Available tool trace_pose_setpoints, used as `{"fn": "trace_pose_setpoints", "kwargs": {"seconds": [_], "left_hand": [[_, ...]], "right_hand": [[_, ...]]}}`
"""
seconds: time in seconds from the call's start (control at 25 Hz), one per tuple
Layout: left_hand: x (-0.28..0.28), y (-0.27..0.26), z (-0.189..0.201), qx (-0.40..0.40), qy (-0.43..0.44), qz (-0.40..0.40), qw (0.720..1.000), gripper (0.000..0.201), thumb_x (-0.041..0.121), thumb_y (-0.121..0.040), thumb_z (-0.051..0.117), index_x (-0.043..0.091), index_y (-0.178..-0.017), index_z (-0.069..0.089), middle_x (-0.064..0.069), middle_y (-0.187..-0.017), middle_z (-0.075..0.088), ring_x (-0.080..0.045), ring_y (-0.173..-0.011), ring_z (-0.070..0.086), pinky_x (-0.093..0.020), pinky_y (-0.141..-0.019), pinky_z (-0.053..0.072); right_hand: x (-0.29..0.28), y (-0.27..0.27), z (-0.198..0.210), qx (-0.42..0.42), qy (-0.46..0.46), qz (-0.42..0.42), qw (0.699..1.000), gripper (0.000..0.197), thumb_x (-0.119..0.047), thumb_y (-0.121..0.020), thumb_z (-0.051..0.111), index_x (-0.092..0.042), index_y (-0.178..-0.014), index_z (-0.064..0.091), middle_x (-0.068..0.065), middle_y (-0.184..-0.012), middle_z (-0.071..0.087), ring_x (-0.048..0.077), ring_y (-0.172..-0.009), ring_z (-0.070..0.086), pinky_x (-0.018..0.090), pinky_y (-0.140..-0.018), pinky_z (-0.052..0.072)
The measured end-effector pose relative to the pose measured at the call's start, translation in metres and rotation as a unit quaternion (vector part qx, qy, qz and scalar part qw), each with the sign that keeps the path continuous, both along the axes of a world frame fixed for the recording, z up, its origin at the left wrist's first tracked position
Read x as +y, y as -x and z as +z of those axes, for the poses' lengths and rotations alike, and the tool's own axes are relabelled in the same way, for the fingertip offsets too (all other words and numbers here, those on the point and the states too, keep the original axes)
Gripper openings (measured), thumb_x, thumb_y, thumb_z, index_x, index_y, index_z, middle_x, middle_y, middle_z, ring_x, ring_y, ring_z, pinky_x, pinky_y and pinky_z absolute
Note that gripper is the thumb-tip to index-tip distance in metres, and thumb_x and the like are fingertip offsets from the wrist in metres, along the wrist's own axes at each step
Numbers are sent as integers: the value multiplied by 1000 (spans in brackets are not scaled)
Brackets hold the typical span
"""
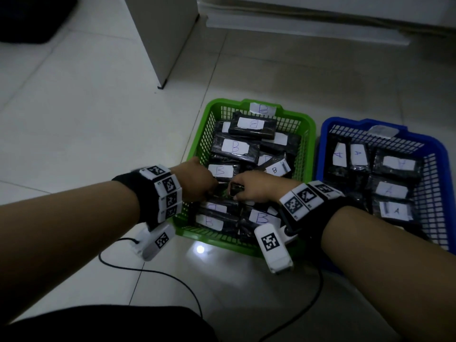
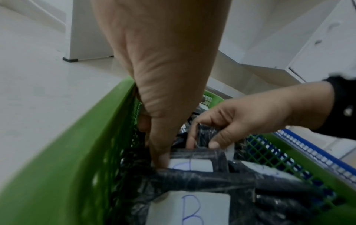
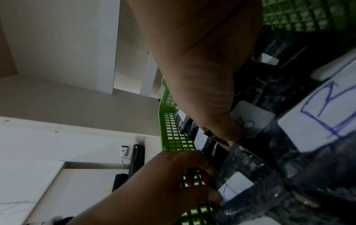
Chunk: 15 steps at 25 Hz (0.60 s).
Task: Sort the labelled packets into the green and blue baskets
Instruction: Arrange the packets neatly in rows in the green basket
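The green basket [image 1: 311, 134] holds several black packets with white B labels. To its right, the blue basket [image 1: 441, 156] holds several black packets labelled A [image 1: 357, 153]. Both hands are down in the middle of the green basket. My left hand [image 1: 212, 191] curls its fingers round one end of a black packet [image 1: 236, 190]. My right hand [image 1: 234, 191] pinches the other end of it between thumb and forefinger. In the left wrist view the left fingers [image 2: 159, 156] press beside that packet's [image 2: 200, 153] label and the right hand [image 2: 221, 134] grips its top edge. The label's letter is half hidden.
A white cabinet corner [image 1: 160, 58] stands on the tiled floor behind the green basket. A black cable [image 1: 172, 275] runs over the floor in front of the baskets. A dark cloth or knee [image 1: 111, 324] lies at the bottom edge. The green basket's wall [image 2: 77, 152] is close to my left hand.
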State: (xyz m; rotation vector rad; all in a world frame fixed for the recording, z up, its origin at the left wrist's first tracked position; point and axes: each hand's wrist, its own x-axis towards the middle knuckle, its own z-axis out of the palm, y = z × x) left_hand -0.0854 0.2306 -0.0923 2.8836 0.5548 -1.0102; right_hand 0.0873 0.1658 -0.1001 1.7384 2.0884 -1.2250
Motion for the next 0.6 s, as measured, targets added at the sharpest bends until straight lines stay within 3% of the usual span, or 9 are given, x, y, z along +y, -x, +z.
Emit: {"fn": "trace_pose_setpoints", "kwargs": {"seconds": [0.2, 0.32, 0.44, 0.6], "left_hand": [[-5, 0, -3, -2, -45, -6, 999, 24, 32, -91, 46, 23, -110, 57, 3, -109, 64, -20, -106, 60, -43, -102, 34], [-7, -4, 1, -12, -48, 10, 999, 25, 30, -92, 44, 19, -112, 55, 0, -112, 62, -22, -106, 60, -43, -101, 35], [-7, -4, 7, -57, -27, 36, 997, 27, 35, -92, 44, 19, -111, 54, -1, -110, 61, -21, -105, 60, -38, -97, 39], [-3, 4, 16, -102, 65, 75, 990, 37, 51, -88, 53, 19, -107, 59, 0, -104, 60, -20, -96, 61, -32, -86, 47]], "right_hand": [[2, 2, 2, 4, -12, -29, 1000, 36, -30, -85, 65, -15, -117, 58, 5, -114, 63, 23, -104, 59, 30, -84, 48], [-4, 11, -2, -18, -28, -35, 999, 57, -35, -70, 79, -16, -118, 54, 4, -113, 63, 24, -103, 59, 26, -76, 44], [-10, 18, -9, -29, -27, -45, 998, 71, -31, -66, 83, -15, -127, 49, 6, -120, 61, 25, -107, 58, 24, -77, 42], [-4, 10, -3, -27, -90, -94, 991, 56, -24, -68, 80, -15, -116, 53, 9, -112, 63, 27, -101, 59, 26, -70, 40]]}}
